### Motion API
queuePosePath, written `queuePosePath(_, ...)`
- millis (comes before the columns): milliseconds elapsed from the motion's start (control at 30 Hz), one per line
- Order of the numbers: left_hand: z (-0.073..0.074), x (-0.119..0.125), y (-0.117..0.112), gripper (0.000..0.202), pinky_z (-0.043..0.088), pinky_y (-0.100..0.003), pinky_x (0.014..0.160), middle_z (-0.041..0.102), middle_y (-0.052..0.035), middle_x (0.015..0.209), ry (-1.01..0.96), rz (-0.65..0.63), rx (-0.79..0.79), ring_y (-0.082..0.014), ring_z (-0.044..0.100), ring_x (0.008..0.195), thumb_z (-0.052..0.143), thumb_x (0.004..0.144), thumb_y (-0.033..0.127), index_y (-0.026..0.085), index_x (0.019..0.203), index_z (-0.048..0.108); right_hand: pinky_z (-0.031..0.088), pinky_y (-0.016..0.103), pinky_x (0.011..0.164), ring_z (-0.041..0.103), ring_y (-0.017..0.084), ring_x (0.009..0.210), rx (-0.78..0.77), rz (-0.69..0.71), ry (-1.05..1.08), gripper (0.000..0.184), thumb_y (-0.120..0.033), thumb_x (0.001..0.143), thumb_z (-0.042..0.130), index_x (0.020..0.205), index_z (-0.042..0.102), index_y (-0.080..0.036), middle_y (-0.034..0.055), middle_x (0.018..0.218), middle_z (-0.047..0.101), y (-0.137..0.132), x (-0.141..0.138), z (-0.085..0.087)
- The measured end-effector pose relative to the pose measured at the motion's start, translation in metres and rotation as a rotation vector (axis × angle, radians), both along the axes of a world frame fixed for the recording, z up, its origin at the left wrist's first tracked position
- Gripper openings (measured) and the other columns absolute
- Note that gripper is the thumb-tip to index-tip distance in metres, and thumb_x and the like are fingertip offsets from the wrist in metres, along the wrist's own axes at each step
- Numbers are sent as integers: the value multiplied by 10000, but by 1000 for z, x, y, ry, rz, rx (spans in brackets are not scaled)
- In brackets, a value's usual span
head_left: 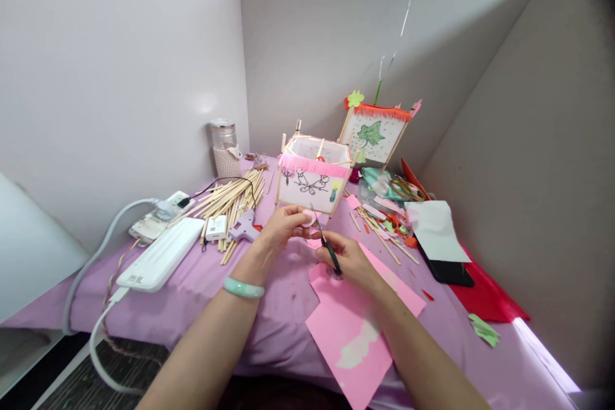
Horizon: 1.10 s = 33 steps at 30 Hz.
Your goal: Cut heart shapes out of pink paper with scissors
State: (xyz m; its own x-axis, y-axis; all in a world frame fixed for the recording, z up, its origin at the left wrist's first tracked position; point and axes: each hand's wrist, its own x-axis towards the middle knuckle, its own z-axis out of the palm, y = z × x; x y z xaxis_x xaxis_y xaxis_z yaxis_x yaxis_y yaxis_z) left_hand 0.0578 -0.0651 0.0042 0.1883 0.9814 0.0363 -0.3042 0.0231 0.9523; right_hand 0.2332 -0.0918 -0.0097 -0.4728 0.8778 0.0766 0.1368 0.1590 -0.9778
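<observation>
Between its thumb and fingers, my left hand point(284, 225) pinches a small piece of pink paper point(309, 218). My right hand point(350, 261) grips black-handled scissors point(330, 255), whose blades point up and away beside that piece. Under my right hand and forearm lies a large pink paper sheet point(346, 339) with cut edges and a whitish patch. Just beyond both hands stands a stick-framed lantern point(310, 180) with white drawn panels and a pink fringe.
A second lantern point(377, 131) with an orange fringe stands behind. Wooden sticks point(230, 202), a glue gun point(244, 225), a white power strip point(161, 253) and a glass bottle point(225, 147) are left. Paper scraps point(391, 224), a white sheet point(437, 230) and a dark phone point(449, 273) lie right.
</observation>
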Motion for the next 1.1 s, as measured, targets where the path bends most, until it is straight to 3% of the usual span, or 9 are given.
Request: queuePosePath(1100, -1, -5, 1, 157, 501, -239, 575, 612, -19, 651, 16, -29, 0, -98, 576, 552, 714, 650, 223, 124, 654, 592, 334, 216, 464, 442, 80, 491, -8, 12, -27, 373, -356, 780, 626, 1102, 623, -168, -43, 629, 497, 2, 2, -1)
